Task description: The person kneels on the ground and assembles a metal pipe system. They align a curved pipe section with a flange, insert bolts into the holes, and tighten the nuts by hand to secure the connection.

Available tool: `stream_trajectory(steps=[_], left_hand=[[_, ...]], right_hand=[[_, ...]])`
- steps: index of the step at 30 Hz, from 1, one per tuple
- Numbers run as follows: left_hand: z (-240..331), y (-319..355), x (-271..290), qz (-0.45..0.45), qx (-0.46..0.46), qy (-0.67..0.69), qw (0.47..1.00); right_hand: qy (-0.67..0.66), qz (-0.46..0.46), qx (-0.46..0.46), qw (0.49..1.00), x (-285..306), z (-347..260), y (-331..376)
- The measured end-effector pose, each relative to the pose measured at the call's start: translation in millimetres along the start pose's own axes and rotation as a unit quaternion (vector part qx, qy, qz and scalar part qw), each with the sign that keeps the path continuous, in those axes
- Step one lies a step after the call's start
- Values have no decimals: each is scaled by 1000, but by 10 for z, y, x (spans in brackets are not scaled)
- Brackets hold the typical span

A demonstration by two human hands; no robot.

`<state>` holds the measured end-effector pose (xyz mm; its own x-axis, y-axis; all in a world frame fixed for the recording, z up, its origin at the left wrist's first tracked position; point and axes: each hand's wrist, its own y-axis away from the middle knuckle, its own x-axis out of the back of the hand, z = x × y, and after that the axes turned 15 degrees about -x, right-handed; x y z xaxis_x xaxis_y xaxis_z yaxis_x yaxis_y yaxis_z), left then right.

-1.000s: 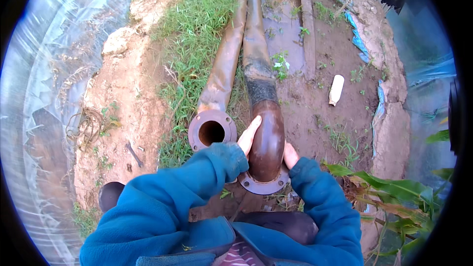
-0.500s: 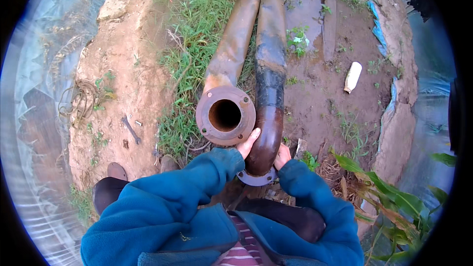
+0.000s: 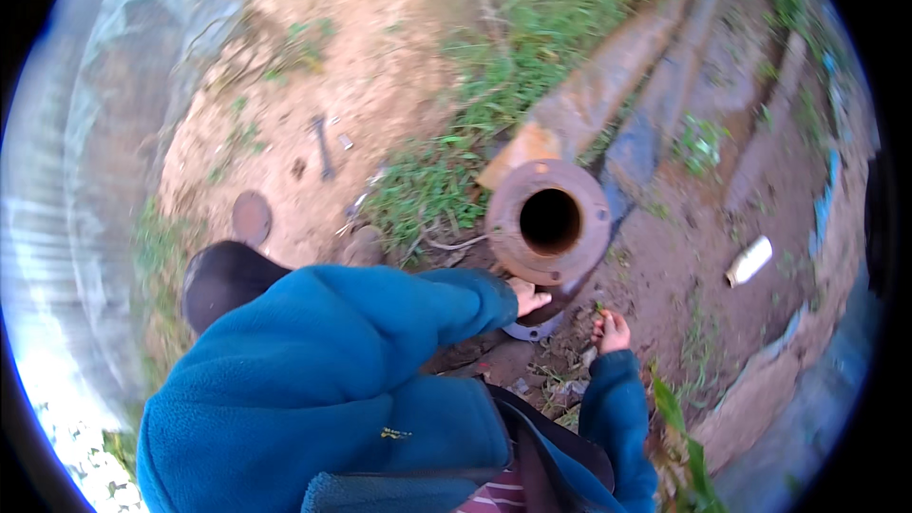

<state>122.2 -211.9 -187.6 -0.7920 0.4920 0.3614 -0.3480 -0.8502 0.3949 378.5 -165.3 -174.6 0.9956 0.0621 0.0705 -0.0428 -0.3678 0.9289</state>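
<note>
In front of me a rusty pipe ends in a round flange (image 3: 596,242) with bolt holes and a dark open bore. Beside and partly under it, a second dark pipe (image 3: 632,157) ends in a grey flange (image 3: 538,331) close to the ground. My left hand (image 3: 527,297) reaches just below the rusty flange, fingers stretched toward the second pipe's end. It seems to touch that end, but contact is unclear. Right of the grey flange, my right hand (image 3: 611,331) is closed in a pinch above the mud; a tiny bit at its fingertips is too small to name.
A wrench (image 3: 323,147) and a round rusty plate (image 3: 252,218) lie on bare soil to the left. Grass (image 3: 427,185) borders the pipes. To the right, a white bottle (image 3: 750,261) rests on mud. Green leaves (image 3: 698,465) rise at lower right.
My right hand has left the second pipe's end and moved right. The left hand stays near that end. The view has swung, so the pipes now slant toward the upper right.
</note>
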Motion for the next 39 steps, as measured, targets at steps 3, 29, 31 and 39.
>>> stream_trajectory(steps=[3,29,31,39], left_hand=[[219,245,40,-82,-18,-94,992],[-2590,1893,3619,696,173,324,617],[-2778,1820,3738,666,250,134,690],[-2011,1489,2990,562,123,-312,756]], right_hand=[[0,-104,-66,992,-225,-175,550],[357,-196,-38,913,-1091,-676,867],[321,-167,-32,932,-791,-558,635],[292,99,84,948,-386,-642,-156]])
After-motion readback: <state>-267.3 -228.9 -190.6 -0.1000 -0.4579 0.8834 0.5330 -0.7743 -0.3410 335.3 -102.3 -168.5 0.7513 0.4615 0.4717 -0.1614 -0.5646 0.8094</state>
